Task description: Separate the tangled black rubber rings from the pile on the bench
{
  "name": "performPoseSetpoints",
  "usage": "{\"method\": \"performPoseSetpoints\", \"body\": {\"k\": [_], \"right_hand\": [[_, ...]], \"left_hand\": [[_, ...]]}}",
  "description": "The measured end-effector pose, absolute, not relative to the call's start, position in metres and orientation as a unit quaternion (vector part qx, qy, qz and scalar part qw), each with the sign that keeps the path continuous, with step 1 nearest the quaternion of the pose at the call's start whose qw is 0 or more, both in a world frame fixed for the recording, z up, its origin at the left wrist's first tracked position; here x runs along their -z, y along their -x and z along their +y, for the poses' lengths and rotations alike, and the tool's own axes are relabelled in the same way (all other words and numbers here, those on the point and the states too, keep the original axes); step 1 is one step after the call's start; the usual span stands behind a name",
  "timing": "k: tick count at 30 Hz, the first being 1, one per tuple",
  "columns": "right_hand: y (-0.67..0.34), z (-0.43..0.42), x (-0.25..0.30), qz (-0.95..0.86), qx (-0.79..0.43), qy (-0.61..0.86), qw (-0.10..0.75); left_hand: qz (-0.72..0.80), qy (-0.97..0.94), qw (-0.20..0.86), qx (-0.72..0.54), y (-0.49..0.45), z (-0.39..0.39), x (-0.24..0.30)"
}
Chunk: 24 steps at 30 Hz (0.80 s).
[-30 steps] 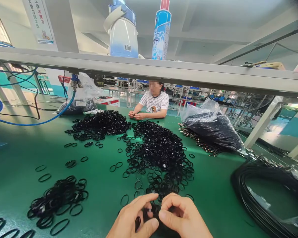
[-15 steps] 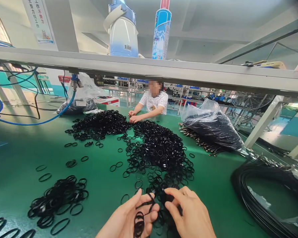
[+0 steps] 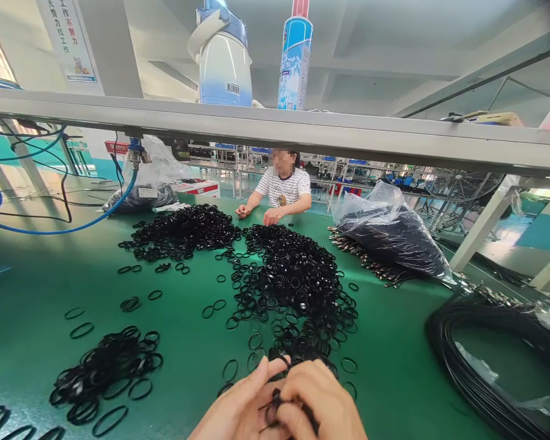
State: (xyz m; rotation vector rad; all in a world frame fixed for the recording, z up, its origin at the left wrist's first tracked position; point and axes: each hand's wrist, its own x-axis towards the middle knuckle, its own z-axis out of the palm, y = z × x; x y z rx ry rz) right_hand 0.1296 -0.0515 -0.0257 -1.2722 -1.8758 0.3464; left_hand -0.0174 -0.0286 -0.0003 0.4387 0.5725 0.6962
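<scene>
Both hands meet at the near edge of the green counter [image 3: 187, 342]. Left hand [image 3: 238, 409] and right hand [image 3: 316, 406] press together, fingers curled in a closed grip on a small bunch of black rubber rings [image 3: 275, 408] between them. Big ring pile [image 3: 293, 281] lies just beyond the hands. Smaller ring heap [image 3: 105, 366] left of the hands. Co-worker in striped shirt [image 3: 286, 189] at the counter's far side, past the big pile.

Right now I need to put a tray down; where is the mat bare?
Bare mat lies left, between the blue hose and the small ring heap. Another strip runs between the big ring pile and the cable coil. Centre is crowded.
</scene>
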Motion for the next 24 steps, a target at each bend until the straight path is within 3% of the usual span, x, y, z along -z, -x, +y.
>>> {"method": "performPoseSetpoints", "body": {"k": [7, 13, 17, 24], "right_hand": [[-0.140, -0.048, 0.004, -0.578, -0.358, 0.599, 0.423], [-0.140, -0.045, 0.011, -0.539, -0.386, 0.590, 0.460], [-0.140, -0.045, 0.015, -0.553, -0.379, 0.578, 0.464], [-0.147, -0.041, 0.010, -0.425, -0.537, 0.501, 0.529]], "left_hand": [[0.364, -0.490, 0.731, -0.303, 0.019, -0.019, 0.023], [0.381, -0.420, 0.753, -0.334, 0.020, -0.021, 0.008], [0.381, -0.486, 0.713, -0.331, 0.018, -0.024, 0.008], [0.414, -0.458, 0.687, -0.383, 0.021, -0.015, 0.014]]}}
